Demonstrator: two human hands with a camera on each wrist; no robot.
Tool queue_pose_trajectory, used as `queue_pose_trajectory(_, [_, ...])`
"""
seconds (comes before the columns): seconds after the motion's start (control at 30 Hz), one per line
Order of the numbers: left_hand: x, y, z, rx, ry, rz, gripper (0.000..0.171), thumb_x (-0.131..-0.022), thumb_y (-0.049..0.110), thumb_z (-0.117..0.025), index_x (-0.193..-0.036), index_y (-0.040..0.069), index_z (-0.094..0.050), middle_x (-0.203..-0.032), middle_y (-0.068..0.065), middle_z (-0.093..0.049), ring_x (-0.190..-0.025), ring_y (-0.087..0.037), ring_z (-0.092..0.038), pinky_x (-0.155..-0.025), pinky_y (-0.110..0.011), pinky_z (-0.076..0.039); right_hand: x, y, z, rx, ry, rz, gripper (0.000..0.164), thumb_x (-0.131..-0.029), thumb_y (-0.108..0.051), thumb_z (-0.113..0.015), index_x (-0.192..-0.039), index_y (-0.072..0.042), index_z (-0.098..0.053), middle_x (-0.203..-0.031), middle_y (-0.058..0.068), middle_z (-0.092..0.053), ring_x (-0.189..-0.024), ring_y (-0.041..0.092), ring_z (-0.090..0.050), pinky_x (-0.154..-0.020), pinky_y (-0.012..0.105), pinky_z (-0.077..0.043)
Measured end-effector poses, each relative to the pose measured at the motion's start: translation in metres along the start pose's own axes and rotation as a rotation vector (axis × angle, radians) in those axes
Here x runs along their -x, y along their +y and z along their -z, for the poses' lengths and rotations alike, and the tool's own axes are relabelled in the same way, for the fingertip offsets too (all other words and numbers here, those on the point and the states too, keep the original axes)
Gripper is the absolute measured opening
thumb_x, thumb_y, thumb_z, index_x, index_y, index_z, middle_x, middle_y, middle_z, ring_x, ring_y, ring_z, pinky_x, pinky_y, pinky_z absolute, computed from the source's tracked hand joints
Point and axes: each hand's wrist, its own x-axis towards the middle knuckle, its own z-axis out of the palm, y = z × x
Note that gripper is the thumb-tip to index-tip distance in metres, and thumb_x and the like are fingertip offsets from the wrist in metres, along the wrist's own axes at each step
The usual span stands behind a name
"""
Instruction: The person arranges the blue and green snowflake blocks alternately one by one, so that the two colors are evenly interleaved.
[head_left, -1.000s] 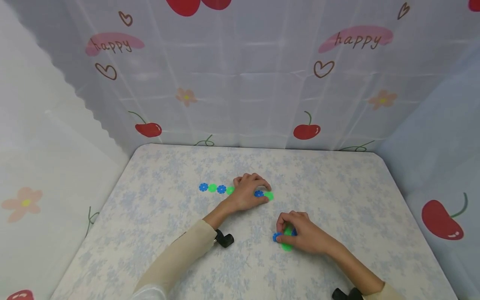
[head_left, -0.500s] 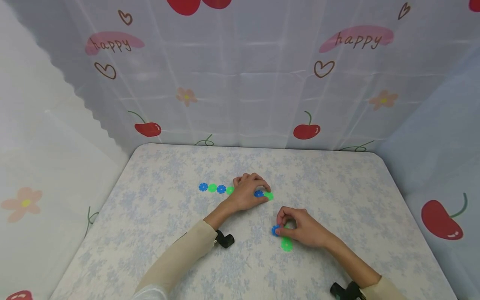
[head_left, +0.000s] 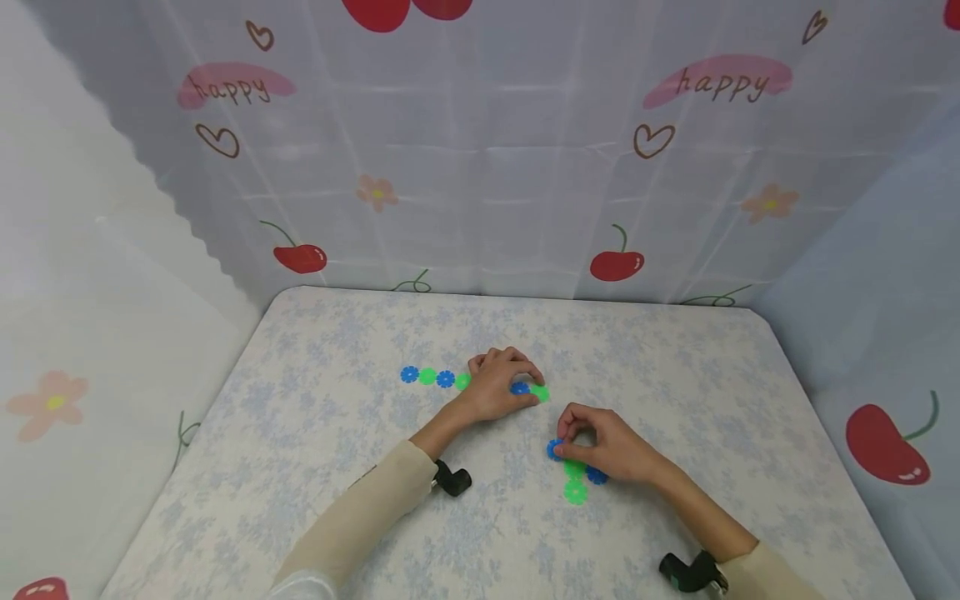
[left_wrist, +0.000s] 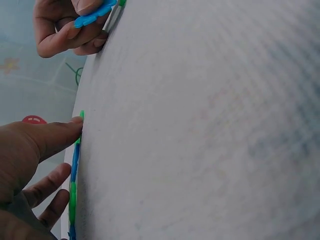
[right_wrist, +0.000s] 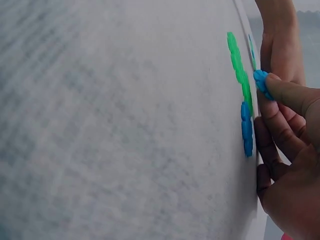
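Observation:
Blue and green notched plastic snowflake discs lie in a row across the table. The left hand (head_left: 495, 390) lies over the row's middle, hiding some discs. Its thumb and index fingertip hold opposite edges of the green disc (head_left: 542, 394) at the right end, beside a blue disc (head_left: 520, 388). Lower right, the right hand (head_left: 618, 446) pinches a blue disc (head_left: 554, 450) between thumb and index finger; in the right wrist view this disc (right_wrist: 261, 84) is tilted. Below that hand lie two green discs, the nearer green disc (head_left: 575, 492) fully visible, and another blue disc (head_left: 597, 476).
The row's left end shows a blue disc (head_left: 409, 374) and a green disc (head_left: 427, 377). A pale floral cloth covers the table (head_left: 337, 333). A printed curtain (head_left: 480, 208) hangs behind it. Black wrist cameras, one a left camera (head_left: 453, 480), sit at both sleeves.
The right hand has lifted away from the lower discs, up and slightly back, with a blue disc pinched. Green and blue discs beneath it are uncovered. The left hand has stayed put.

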Motion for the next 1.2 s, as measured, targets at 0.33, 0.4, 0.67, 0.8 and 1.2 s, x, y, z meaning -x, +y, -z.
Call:
queue_pose_trajectory(0.33, [-0.001, -0.003, 0.0, -0.002, -0.007, 0.001, 0.019, -0.099, 0.037, -0.08, -0.118, 0.034, -0.077, -0.141, 0.001, -0.06, -0.133, -0.031, -0.048, -0.113, -0.064, -0.022, -0.007, 0.006, 0.006, -0.019, 0.025, -0.018, 0.017, -0.099, -0.027, -0.081, -0.104, -0.018, -0.067, -0.091, -0.004, -0.072, -0.087, 0.011, -0.07, -0.088, 0.026, -0.05])
queue_pose_trajectory(0.4, [-0.002, -0.004, 0.001, 0.0, -0.009, 0.004, 0.019, -0.099, 0.037, -0.08, -0.118, 0.034, -0.077, -0.141, 0.001, -0.06, -0.133, -0.031, -0.048, -0.113, -0.064, -0.022, -0.009, 0.009, 0.008, -0.022, 0.032, -0.024, 0.017, -0.099, -0.026, -0.081, -0.104, -0.017, -0.067, -0.09, -0.003, -0.072, -0.086, 0.011, -0.07, -0.089, 0.027, -0.05])
queue_pose_trajectory(0.67, [-0.003, -0.005, 0.0, -0.002, -0.01, 0.009, 0.019, -0.099, 0.038, -0.08, -0.117, 0.036, -0.077, -0.141, 0.002, -0.06, -0.133, -0.03, -0.048, -0.114, -0.063, -0.022, -0.016, 0.016, 0.013, -0.024, 0.047, -0.026, 0.017, -0.098, -0.029, -0.081, -0.102, -0.02, -0.068, -0.089, -0.003, -0.073, -0.086, 0.014, -0.071, -0.09, 0.027, -0.05])
queue_pose_trajectory(0.8, [-0.003, -0.004, -0.001, -0.006, -0.004, 0.003, 0.019, -0.099, 0.037, -0.08, -0.117, 0.036, -0.077, -0.14, 0.002, -0.06, -0.133, -0.03, -0.048, -0.113, -0.063, -0.022, -0.019, 0.019, 0.017, -0.035, 0.069, -0.034, 0.017, -0.098, -0.028, -0.082, -0.102, -0.02, -0.068, -0.089, -0.002, -0.073, -0.086, 0.014, -0.07, -0.09, 0.026, -0.05])
queue_pose_trajectory(1.2, [-0.002, -0.003, -0.001, -0.005, -0.003, 0.011, 0.019, -0.098, 0.036, -0.08, -0.117, 0.035, -0.077, -0.141, 0.002, -0.06, -0.134, -0.032, -0.047, -0.111, -0.062, -0.022, -0.029, 0.023, 0.023, -0.044, 0.092, -0.057, 0.018, -0.098, -0.025, -0.082, -0.101, -0.016, -0.068, -0.088, 0.002, -0.071, -0.082, 0.015, -0.07, -0.085, 0.025, -0.05])
